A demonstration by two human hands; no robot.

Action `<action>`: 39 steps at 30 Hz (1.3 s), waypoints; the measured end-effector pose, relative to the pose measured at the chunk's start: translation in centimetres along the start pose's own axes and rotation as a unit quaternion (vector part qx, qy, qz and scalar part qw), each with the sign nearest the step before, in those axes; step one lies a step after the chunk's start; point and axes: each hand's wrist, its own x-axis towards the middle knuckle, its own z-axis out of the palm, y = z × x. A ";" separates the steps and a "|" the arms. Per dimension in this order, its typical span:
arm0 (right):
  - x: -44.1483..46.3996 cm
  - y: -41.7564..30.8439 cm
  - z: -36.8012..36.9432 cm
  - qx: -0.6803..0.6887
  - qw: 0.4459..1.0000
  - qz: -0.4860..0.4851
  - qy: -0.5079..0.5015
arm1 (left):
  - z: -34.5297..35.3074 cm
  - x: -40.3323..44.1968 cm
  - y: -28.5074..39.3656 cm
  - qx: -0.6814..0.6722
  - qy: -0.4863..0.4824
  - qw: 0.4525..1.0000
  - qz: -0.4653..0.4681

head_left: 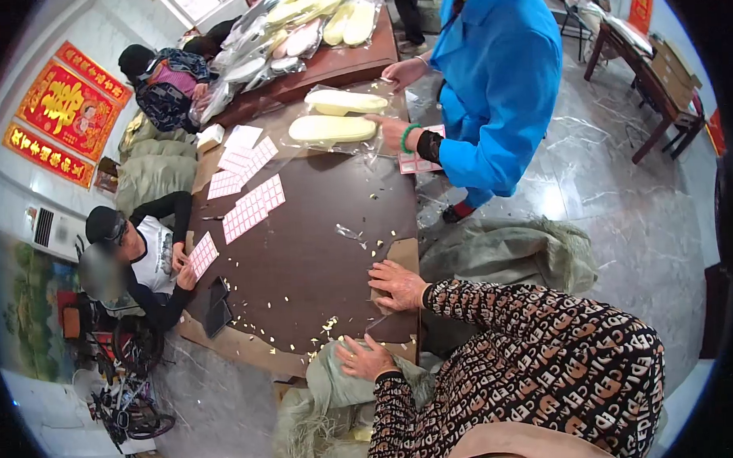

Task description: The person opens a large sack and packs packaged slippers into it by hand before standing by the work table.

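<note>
My left hand [364,359] lies on a pale green woven sack [331,384] that hangs over the near corner of the brown table [294,223]. Its fingers are spread, and a ring shows on one of them. Flat on a piece of brown cardboard [401,254] at the table's edge rests my right hand [397,285], fingers apart and holding nothing. Small pale yellow scraps [328,326] are scattered on the table close to my left hand. A crumpled bit of clear plastic [350,233] lies beyond my right hand.
A person in blue [498,79] touches bagged yellow slippers [331,128] at the far side. Someone seated on the left [153,244] holds a red-and-white label sheet [203,256]. More label sheets [253,207], a black phone [217,307] and a heap of bagged slippers [295,30] occupy the tables.
</note>
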 end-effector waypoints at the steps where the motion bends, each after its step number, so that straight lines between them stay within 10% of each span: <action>1: 0.0 0.0 0.0 -0.001 1.000 0.002 0.001 | 0.1 -0.1 -0.1 0.008 0.007 1.000 0.005; 27: 2.2 0.5 -0.6 0.013 1.000 0.006 -0.026 | -0.8 0.4 0.1 -0.038 -0.016 0.999 -0.005; 34: 17.1 4.2 -5.3 0.350 0.884 0.310 0.016 | -0.8 0.1 0.1 -0.037 -0.014 0.999 -0.006; 39: 25.7 11.8 -3.5 0.372 0.868 0.302 0.134 | -0.7 0.1 0.1 -0.044 0.006 0.999 -0.003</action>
